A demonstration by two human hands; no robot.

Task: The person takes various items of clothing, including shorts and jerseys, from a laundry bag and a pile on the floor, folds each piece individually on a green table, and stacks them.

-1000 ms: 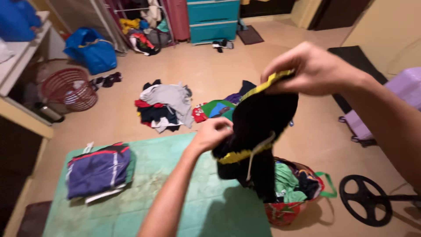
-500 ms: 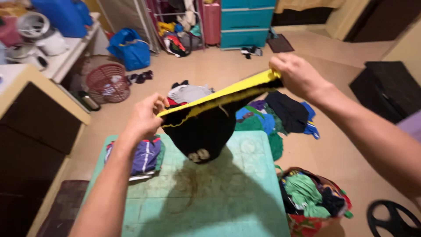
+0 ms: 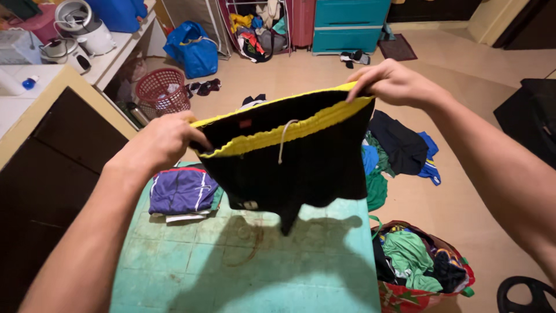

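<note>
I hold up a pair of black shorts (image 3: 301,168) with a yellow waistband and a white drawstring, spread wide in the air above a green mat (image 3: 243,261). My left hand (image 3: 159,142) grips the left end of the waistband. My right hand (image 3: 391,84) grips the right end, slightly higher. The shorts hang open towards me and cast a shadow on the mat. A folded purple garment (image 3: 182,191) lies on the mat's far left corner.
A red bag full of clothes (image 3: 423,261) stands right of the mat. Loose clothes (image 3: 399,148) lie on the floor beyond. Farther back are a red laundry basket (image 3: 164,90), a blue bag (image 3: 194,49) and teal drawers (image 3: 350,23). A dark cabinet (image 3: 52,168) stands to the left.
The shorts went from bunched between my hands to stretched flat and open by the waistband. Both hands moved apart, and my view shifted left and back.
</note>
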